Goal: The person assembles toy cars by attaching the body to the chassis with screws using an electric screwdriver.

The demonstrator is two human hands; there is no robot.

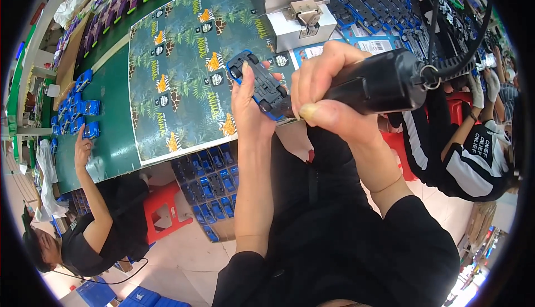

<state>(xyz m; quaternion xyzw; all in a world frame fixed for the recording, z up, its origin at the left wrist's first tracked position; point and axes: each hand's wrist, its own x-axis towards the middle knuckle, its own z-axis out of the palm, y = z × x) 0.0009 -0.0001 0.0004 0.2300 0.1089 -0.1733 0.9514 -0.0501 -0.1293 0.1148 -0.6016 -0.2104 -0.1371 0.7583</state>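
Red stool (pixel 157 206), pale tiled floor (pixel 186 261)

1. We are looking at a factory-like toy workshop.
2. We see blue toy cars (pixel 370 6) massed in rows, and more in a cardboard tray (pixel 225 230) below the long green counter (pixel 114 165).
3. We find purple-and-green pieces (pixel 131 0) lined up along the far side.
4. We note a black corded hand tool (pixel 379 81) near a metal fixture (pixel 298 36).
5. We count a co-worker (pixel 103 231) at left, another person (pixel 473 165) at right and a red stool (pixel 167 212).
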